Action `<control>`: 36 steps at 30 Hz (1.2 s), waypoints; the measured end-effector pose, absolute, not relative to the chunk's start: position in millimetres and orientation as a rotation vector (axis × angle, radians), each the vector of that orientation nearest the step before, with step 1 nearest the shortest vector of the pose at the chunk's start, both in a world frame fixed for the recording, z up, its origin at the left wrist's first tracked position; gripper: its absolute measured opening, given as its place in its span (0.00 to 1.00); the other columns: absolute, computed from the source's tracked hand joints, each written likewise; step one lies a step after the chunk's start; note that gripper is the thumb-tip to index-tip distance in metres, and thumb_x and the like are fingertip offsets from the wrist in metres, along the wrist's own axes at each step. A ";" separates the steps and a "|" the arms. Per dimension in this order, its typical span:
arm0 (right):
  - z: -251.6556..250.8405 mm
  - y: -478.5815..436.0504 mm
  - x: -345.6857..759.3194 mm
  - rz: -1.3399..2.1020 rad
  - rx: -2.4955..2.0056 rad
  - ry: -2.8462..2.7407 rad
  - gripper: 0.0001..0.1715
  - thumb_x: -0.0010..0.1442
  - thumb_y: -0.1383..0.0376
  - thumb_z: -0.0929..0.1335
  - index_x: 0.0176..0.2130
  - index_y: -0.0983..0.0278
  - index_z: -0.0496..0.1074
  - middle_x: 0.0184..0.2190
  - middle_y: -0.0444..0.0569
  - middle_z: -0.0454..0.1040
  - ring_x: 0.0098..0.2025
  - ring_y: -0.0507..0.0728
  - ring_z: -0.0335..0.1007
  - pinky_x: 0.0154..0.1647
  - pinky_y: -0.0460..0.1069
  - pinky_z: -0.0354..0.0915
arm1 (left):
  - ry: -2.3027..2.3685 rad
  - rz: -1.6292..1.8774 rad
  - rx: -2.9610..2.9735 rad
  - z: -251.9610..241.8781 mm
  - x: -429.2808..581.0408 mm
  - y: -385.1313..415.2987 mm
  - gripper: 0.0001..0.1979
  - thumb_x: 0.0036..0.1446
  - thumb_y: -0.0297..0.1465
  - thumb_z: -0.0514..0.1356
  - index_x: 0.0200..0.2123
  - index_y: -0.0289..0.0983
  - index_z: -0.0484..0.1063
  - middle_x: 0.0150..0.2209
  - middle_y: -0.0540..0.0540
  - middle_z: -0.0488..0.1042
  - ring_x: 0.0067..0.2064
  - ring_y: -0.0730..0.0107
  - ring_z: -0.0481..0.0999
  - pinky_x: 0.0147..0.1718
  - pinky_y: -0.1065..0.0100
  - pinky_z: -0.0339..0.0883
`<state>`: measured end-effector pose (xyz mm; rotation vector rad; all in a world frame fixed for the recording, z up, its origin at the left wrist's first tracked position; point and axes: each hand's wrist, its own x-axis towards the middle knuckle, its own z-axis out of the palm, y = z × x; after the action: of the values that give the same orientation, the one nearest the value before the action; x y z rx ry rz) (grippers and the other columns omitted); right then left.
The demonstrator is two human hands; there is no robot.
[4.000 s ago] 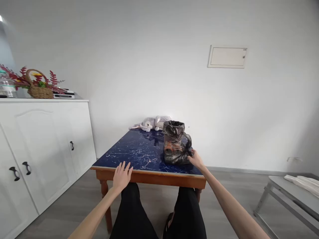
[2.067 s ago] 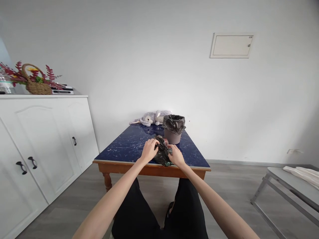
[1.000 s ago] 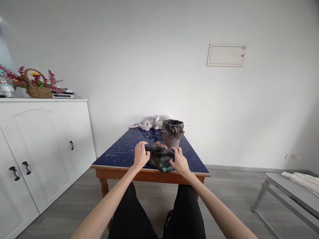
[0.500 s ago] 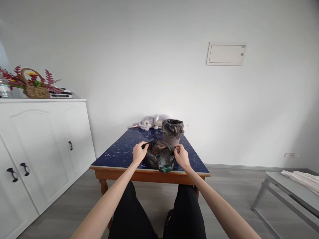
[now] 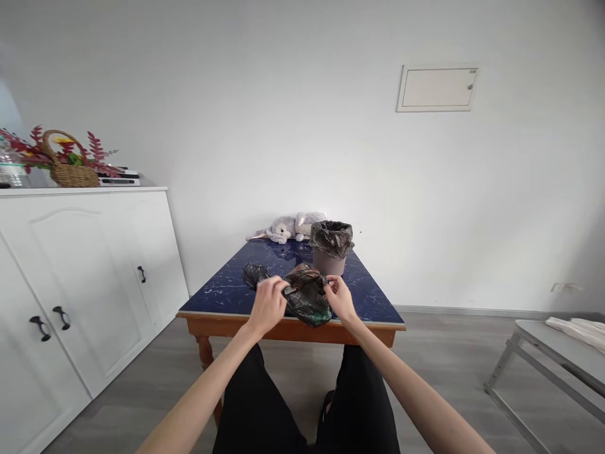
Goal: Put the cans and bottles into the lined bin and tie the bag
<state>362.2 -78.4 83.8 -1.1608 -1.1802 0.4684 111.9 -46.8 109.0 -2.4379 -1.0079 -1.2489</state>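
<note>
A filled black plastic bag (image 5: 309,301) rests at the near edge of the blue table, with something green showing through its bottom. My left hand (image 5: 270,304) is closed around the bag's gathered left side, and a loose bunch of the plastic sticks out beyond the fingers to the left. On the other side my right hand (image 5: 339,296) pinches the bag's right edge. Just behind the bag stands a grey trash can (image 5: 329,263), upright, its rim covered by another black liner (image 5: 332,239).
The blue marbled table (image 5: 227,287) has a wooden frame. A plush rabbit (image 5: 286,228) lies at its far end by the wall. White cabinets (image 5: 108,271) stand to the left, bearing a flower basket (image 5: 73,173). A grey folding table (image 5: 558,343) is at the right.
My left hand has turned over and closed on the bag's left side, bunching plastic out to the left. The bag's mouth is narrower. My right hand keeps its pinch.
</note>
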 end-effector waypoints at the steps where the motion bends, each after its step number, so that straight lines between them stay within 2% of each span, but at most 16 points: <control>1: 86.2 -79.9 360.8 0.473 -1.142 -1.182 0.19 0.69 0.50 0.69 0.49 0.62 0.71 0.32 0.42 0.72 0.31 0.55 0.72 0.33 0.50 0.72 | -0.913 -1.156 -2.523 105.8 116.3 -51.9 0.17 0.69 0.26 0.53 0.57 0.41 0.71 0.56 0.37 0.76 0.62 0.53 0.74 0.62 0.51 0.66; 4: 94.0 -87.6 363.6 0.464 -1.112 -1.203 0.20 0.65 0.49 0.68 0.48 0.60 0.71 0.31 0.43 0.71 0.31 0.57 0.72 0.32 0.51 0.70 | -0.815 -0.977 -2.639 100.0 132.8 -56.5 0.18 0.72 0.27 0.50 0.60 0.41 0.70 0.55 0.40 0.79 0.57 0.57 0.78 0.56 0.57 0.72; 10: 98.2 -107.4 382.2 0.407 -1.130 -1.274 0.20 0.64 0.51 0.67 0.49 0.60 0.71 0.33 0.44 0.70 0.32 0.57 0.71 0.33 0.50 0.68 | -1.081 -0.874 -2.555 102.3 159.0 -38.8 0.18 0.73 0.26 0.45 0.55 0.33 0.72 0.49 0.33 0.78 0.51 0.49 0.80 0.51 0.51 0.73; 12: 94.7 -112.1 385.7 0.384 -1.153 -1.287 0.20 0.64 0.51 0.67 0.49 0.60 0.71 0.32 0.43 0.70 0.32 0.57 0.70 0.33 0.50 0.67 | -1.176 -0.860 -2.518 103.8 162.4 -33.7 0.18 0.73 0.26 0.44 0.56 0.32 0.71 0.52 0.30 0.76 0.49 0.49 0.82 0.48 0.52 0.74; 16: 81.9 -120.5 384.6 0.346 -1.212 -1.335 0.19 0.66 0.51 0.65 0.49 0.61 0.70 0.31 0.43 0.71 0.31 0.57 0.71 0.33 0.50 0.67 | -1.321 -0.809 -2.485 105.9 166.0 -25.9 0.20 0.71 0.25 0.47 0.60 0.30 0.68 0.61 0.23 0.69 0.39 0.56 0.84 0.38 0.59 0.75; 19: 68.6 -126.0 377.4 0.326 -1.254 -1.423 0.19 0.66 0.51 0.65 0.49 0.61 0.70 0.33 0.45 0.74 0.33 0.58 0.73 0.35 0.51 0.69 | -1.368 -0.752 -2.490 108.5 168.4 -18.9 0.18 0.72 0.27 0.53 0.62 0.33 0.68 0.65 0.27 0.67 0.43 0.58 0.83 0.41 0.59 0.77; 23: 49.1 -126.0 365.6 0.257 -1.328 -1.507 0.26 0.62 0.51 0.70 0.55 0.60 0.69 0.49 0.54 0.75 0.44 0.63 0.77 0.44 0.55 0.73 | -1.356 -0.664 -2.551 114.6 171.5 -6.9 0.20 0.70 0.38 0.63 0.61 0.37 0.71 0.60 0.39 0.74 0.53 0.58 0.79 0.50 0.52 0.78; 27: 33.5 -113.5 357.6 0.210 -1.411 -1.527 0.31 0.62 0.51 0.71 0.59 0.60 0.65 0.54 0.57 0.70 0.54 0.69 0.76 0.48 0.58 0.74 | -1.334 -0.499 -2.653 122.2 174.1 8.9 0.19 0.70 0.38 0.64 0.60 0.37 0.73 0.59 0.39 0.75 0.54 0.57 0.79 0.52 0.51 0.77; 32: 22.2 -87.7 352.3 0.218 -1.472 -1.561 0.37 0.62 0.54 0.71 0.65 0.59 0.59 0.57 0.59 0.68 0.54 0.69 0.77 0.47 0.58 0.75 | -1.380 -0.310 -2.720 129.3 179.2 31.0 0.19 0.70 0.39 0.64 0.59 0.37 0.73 0.58 0.40 0.76 0.53 0.57 0.79 0.51 0.52 0.78; 36: 18.6 -64.7 353.8 0.251 -1.466 -1.613 0.40 0.63 0.55 0.71 0.67 0.60 0.57 0.59 0.60 0.69 0.56 0.68 0.77 0.49 0.56 0.74 | -1.391 -0.342 -2.698 132.2 185.7 45.1 0.21 0.70 0.39 0.64 0.61 0.37 0.72 0.59 0.39 0.75 0.54 0.56 0.79 0.52 0.50 0.77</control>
<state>353.8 -64.7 18.6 -1.4660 -1.6133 0.2513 185.7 45.1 132.2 -2.6976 -1.3911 -0.3416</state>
